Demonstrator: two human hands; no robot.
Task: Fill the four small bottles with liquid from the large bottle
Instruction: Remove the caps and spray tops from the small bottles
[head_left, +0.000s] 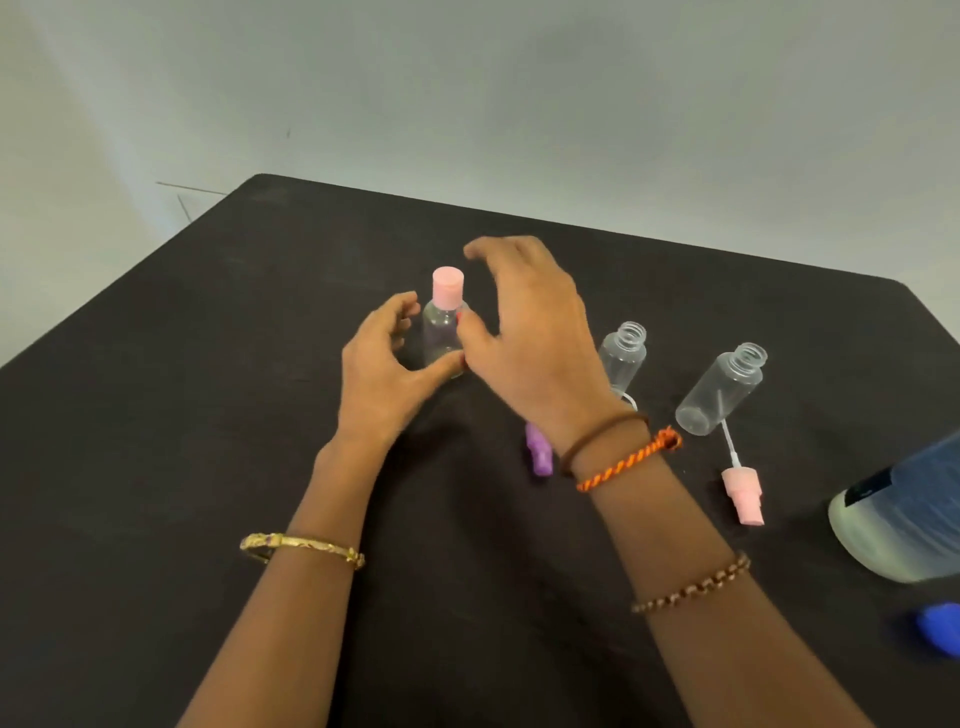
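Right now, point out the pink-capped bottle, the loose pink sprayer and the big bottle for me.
pink-capped bottle (442, 332), head view, on its clear body below the cap.
loose pink sprayer (746, 496), head view, on its pink head lying on the table.
big bottle (904, 525), head view, on its side at the right edge.

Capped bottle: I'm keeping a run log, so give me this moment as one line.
left hand touches capped bottle | right hand open beside it | two open bottles unfilled | large bottle at right

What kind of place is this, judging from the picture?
Probably a plain indoor work table set up for the task: a dark tabletop, a bare pale wall behind it, and only small clear bottles and a large bottle on it.
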